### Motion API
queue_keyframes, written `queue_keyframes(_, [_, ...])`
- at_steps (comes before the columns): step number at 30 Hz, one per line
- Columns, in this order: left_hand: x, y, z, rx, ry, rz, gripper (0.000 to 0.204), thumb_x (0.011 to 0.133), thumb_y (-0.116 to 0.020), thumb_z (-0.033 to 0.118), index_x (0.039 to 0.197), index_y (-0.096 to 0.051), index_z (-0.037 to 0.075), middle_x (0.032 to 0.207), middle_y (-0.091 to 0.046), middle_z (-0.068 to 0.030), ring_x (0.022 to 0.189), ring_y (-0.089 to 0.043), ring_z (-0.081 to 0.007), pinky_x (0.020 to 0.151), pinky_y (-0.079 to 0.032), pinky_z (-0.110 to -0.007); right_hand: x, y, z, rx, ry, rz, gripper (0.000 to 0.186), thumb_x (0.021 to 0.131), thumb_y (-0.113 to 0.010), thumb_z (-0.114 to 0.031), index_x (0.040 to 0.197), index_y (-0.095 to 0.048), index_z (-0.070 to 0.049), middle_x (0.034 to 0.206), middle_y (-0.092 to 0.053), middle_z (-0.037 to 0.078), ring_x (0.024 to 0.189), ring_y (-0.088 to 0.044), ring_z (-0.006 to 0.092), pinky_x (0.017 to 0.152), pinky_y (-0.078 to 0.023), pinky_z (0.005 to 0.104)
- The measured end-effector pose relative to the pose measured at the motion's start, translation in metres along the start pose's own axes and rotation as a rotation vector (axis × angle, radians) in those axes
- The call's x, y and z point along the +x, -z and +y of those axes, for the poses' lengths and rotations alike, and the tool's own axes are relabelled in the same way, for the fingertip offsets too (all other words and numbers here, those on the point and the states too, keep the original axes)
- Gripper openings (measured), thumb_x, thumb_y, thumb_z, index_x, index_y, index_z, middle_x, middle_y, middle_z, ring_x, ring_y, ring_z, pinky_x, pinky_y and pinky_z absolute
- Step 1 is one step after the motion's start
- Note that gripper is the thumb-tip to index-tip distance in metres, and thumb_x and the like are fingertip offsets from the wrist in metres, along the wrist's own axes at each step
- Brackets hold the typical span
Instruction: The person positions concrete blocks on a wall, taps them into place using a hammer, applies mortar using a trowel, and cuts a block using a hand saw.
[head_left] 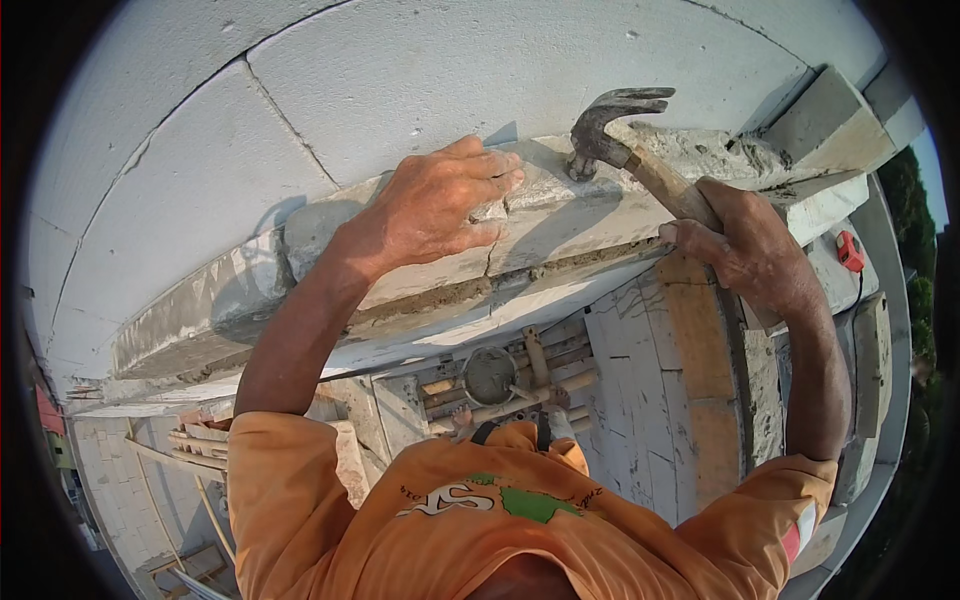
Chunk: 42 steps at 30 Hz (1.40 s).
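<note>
A claw hammer is gripped by its wooden handle in my right hand, its claw pointing up and away to the right. The striking face rests on or just over the top of a narrow grey block in a ledge along the wall. To the left of the hammer, my left hand is closed over the ledge beside a joint between blocks. Its fingers bend over the top and its thumb lies against the front face. Rough mortar shows beneath the blocks.
A pale block wall rises beyond the ledge. Far below, a round bucket of grey mix stands by bamboo poles near my feet. A wooden board stands at the right, with a red tape measure on the blocks beyond.
</note>
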<state>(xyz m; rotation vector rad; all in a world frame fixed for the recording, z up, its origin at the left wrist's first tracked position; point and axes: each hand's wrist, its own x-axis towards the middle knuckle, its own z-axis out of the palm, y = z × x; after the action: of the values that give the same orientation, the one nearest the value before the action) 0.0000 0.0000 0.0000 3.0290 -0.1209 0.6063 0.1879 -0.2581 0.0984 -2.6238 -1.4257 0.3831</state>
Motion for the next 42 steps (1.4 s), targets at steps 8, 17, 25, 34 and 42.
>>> queue_keyframes(8, [0.0, -0.005, 0.003, -0.06, -0.005, 0.035, 0.06, 0.069, -0.087, 0.028, 0.124, -0.069, 0.014, 0.131, -0.066, 0.0005, 0.103, -0.06, -0.0172, 0.084, -0.06, -0.03, -0.005, -0.009, -0.003, 0.083, 0.005, 0.081, 0.049, 0.097, -0.064, -0.047, 0.095, -0.062, 0.002, 0.068, -0.062, 0.015, 0.065, -0.062, 0.0204, 0.061, -0.052, 0.0418])
queue_keyframes(17, [-0.009, 0.007, 0.007, -0.051, 0.058, 0.083, 0.067, 0.067, -0.088, 0.041, 0.123, -0.069, 0.009, 0.123, -0.069, -0.003, 0.1, -0.06, -0.0197, 0.082, -0.059, -0.033, -0.037, -0.111, -0.003, 1.167, 0.105, 0.28, 0.035, 0.086, -0.082, -0.028, 0.097, -0.062, -0.002, 0.071, -0.058, 0.001, 0.064, -0.053, 0.0068, 0.055, -0.044, 0.0239])
queue_keyframes(25, [-0.05, 0.04, 0.006, 0.21, 0.226, 0.019, 0.083, 0.065, -0.084, 0.059, 0.123, -0.067, 0.003, 0.118, -0.067, -0.0098, 0.1, -0.06, -0.0239, 0.081, -0.06, -0.037, -0.017, -0.297, -0.048, 1.934, 0.089, 0.064, 0.022, 0.089, -0.071, -0.007, 0.106, -0.058, 0.0, 0.092, -0.063, 0.008, 0.082, -0.063, 0.0185, 0.078, -0.051, 0.0341])
queue_keyframes(34, [-0.047, 0.027, 0.011, 0.355, 0.245, -0.02, 0.091, 0.066, -0.081, 0.065, 0.119, -0.066, -0.007, 0.105, -0.066, -0.0168, 0.098, -0.061, -0.0245, 0.071, -0.06, -0.034, 0.027, -0.347, -0.104, 2.295, -0.174, 0.363, 0.034, 0.088, -0.063, 0.002, 0.12, -0.054, 0.004, 0.118, -0.062, 0.021, 0.107, -0.065, 0.0281, 0.099, -0.054, 0.0434])
queue_keyframes(42, [-0.051, 0.022, 0.001, 0.292, 0.203, 0.015, 0.087, 0.067, -0.083, 0.061, 0.117, -0.067, -0.008, 0.097, -0.064, -0.0145, 0.092, -0.061, -0.0263, 0.073, -0.057, -0.039, 0.038, -0.337, -0.128, 2.246, -0.277, 0.462, 0.033, 0.088, -0.057, -0.001, 0.119, -0.05, 0.005, 0.122, -0.055, 0.019, 0.116, -0.061, 0.0305, 0.11, -0.048, 0.0453])
